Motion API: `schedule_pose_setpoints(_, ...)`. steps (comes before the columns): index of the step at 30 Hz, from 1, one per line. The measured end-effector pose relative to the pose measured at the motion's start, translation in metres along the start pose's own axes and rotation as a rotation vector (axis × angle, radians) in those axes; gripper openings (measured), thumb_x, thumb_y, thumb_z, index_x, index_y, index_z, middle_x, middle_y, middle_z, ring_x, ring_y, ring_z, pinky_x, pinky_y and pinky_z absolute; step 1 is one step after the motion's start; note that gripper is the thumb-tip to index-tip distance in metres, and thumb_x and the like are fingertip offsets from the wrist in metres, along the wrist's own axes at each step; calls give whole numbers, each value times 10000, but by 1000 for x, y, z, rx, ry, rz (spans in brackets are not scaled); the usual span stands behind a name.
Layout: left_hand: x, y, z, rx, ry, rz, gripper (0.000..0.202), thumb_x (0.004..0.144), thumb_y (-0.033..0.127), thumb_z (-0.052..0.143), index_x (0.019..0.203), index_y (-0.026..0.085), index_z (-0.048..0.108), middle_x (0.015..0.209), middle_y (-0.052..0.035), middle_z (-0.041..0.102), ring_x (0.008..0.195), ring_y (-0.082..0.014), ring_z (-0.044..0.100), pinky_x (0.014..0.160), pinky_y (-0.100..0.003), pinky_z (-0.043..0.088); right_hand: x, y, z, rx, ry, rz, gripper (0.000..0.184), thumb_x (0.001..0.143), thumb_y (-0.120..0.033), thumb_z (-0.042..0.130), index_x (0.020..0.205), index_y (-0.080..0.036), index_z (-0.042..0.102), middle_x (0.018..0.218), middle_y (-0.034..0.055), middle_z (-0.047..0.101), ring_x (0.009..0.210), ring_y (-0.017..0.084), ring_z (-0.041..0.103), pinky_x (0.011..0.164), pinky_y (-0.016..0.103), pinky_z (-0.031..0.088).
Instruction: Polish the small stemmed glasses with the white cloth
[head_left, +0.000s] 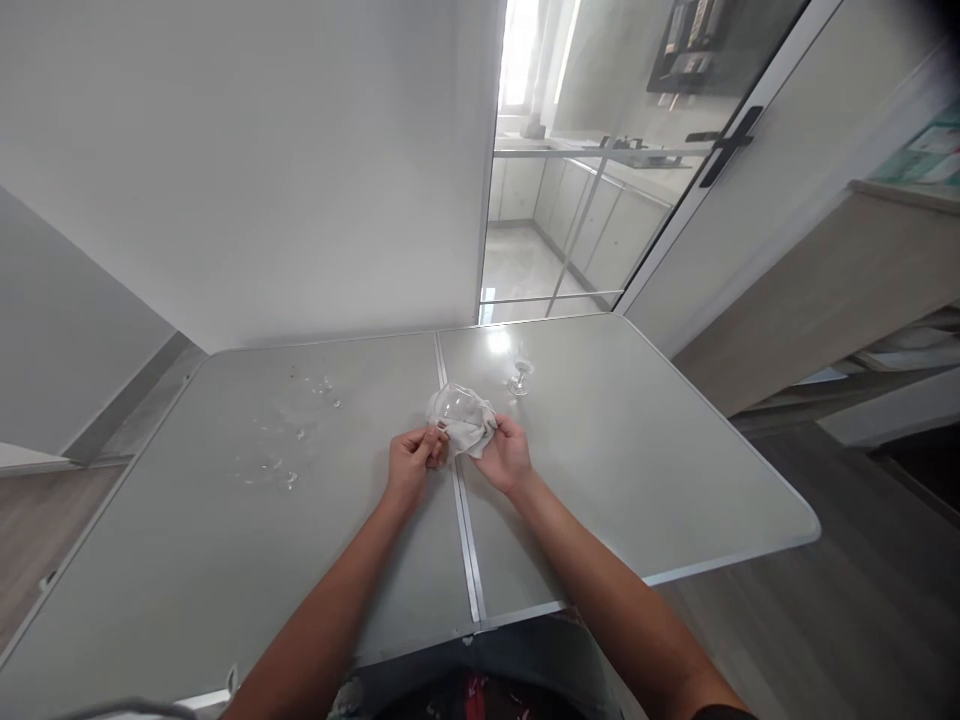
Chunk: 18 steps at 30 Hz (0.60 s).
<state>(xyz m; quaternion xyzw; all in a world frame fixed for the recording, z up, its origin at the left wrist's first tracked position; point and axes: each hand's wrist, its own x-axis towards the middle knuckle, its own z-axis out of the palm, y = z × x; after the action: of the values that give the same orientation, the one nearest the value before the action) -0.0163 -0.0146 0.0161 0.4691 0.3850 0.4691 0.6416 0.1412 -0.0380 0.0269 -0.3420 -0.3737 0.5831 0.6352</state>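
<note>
Above the middle seam of a grey folding table [645,470], both my hands hold a clear glass [452,404] wrapped partly in a white cloth [472,430]. My left hand [411,464] pinches the glass at its near side, fingers closed. My right hand [507,455] is closed around the cloth, which is pressed against the glass. The bowl of the glass points away from me.
Another clear stemmed glass [520,376] stands just beyond my hands. Several more clear glasses [279,452] lie or stand on the table's left half, hard to make out. A glass sliding door [600,160] opens onto a kitchen behind; a wooden shelf unit [840,290] is at the right.
</note>
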Motion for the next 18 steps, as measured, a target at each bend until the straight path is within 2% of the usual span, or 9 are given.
schedule_pose_setpoints(3, -2, -1, 1, 159, 53, 51, 380, 856, 488, 677, 735, 129, 710, 539, 18, 458, 497, -91, 435, 499, -225, 353, -7, 1, 4, -287, 65, -245, 418, 971, -444, 372, 1187, -213, 646, 1183, 107, 708, 1183, 271, 634, 1010, 455, 510)
schedule_pose_setpoints(5, -4, 1, 0, 264, 89, 79, 374, 873, 480, 647, 734, 138, 710, 531, 18, 467, 497, -100, 440, 507, -230, 357, -10, -1, 3, -476, 42, -360, 432, 966, -401, 434, 1318, -210, 597, 1356, 117, 631, 1359, 265, 511, 1151, 472, 385)
schedule_pose_setpoints(8, -6, 5, -4, 514, 101, 164, 373, 906, 447, 595, 704, 152, 699, 526, 18, 462, 505, -110, 425, 516, -240, 318, -9, -7, 0, -918, -210, -518, 513, 940, -279, 469, 1442, -182, 506, 1537, 132, 474, 1502, 273, 318, 1245, 539, 179)
schedule_pose_setpoints(9, -6, 6, -6, 620, 91, 217, 371, 918, 422, 578, 686, 155, 691, 525, 18, 457, 510, -110, 416, 523, -245, 304, -7, -9, -2, -1090, -308, -579, 533, 931, -243, 463, 1459, -175, 487, 1554, 137, 453, 1510, 278, 301, 1244, 557, 160)
schedule_pose_setpoints(11, -6, 8, -9, 818, 35, 347, 353, 929, 357, 555, 660, 161, 675, 539, 13, 471, 524, -112, 412, 551, -255, 296, -2, -15, -7, -1300, -415, -651, 540, 898, -198, 482, 1437, -164, 511, 1513, 151, 499, 1475, 294, 358, 1215, 562, 226)
schedule_pose_setpoints(13, -6, 8, -11, 944, -55, 464, 318, 923, 303, 553, 662, 168, 672, 565, -1, 523, 545, -122, 442, 579, -265, 310, 1, -20, -13, -1302, -401, -629, 477, 863, -197, 524, 1333, -165, 602, 1374, 153, 616, 1356, 306, 490, 1141, 526, 351)
schedule_pose_setpoints(14, -6, 9, -12, 973, -114, 504, 295, 918, 291, 561, 677, 173, 682, 583, -11, 556, 559, -129, 466, 591, -269, 321, 2, -23, -17, -1227, -374, -576, 410, 863, -211, 527, 1250, -170, 654, 1271, 145, 672, 1258, 302, 561, 1085, 497, 410)
schedule_pose_setpoints(16, -7, 10, -13, 961, -245, 540, 252, 912, 290, 582, 726, 184, 715, 620, -29, 611, 587, -141, 509, 605, -271, 343, 1, -28, -23, -942, -317, -386, 301, 892, -271, 503, 1078, -176, 720, 1081, 120, 726, 1044, 278, 647, 962, 441, 485)
schedule_pose_setpoints(18, -9, 13, -11, 871, -335, 514, 242, 917, 311, 597, 765, 190, 741, 628, -30, 626, 581, -137, 511, 598, -267, 352, -1, -31, -27, -551, -270, -162, 334, 913, -371, 474, 969, -173, 738, 987, 109, 734, 906, 261, 672, 853, 403, 520)
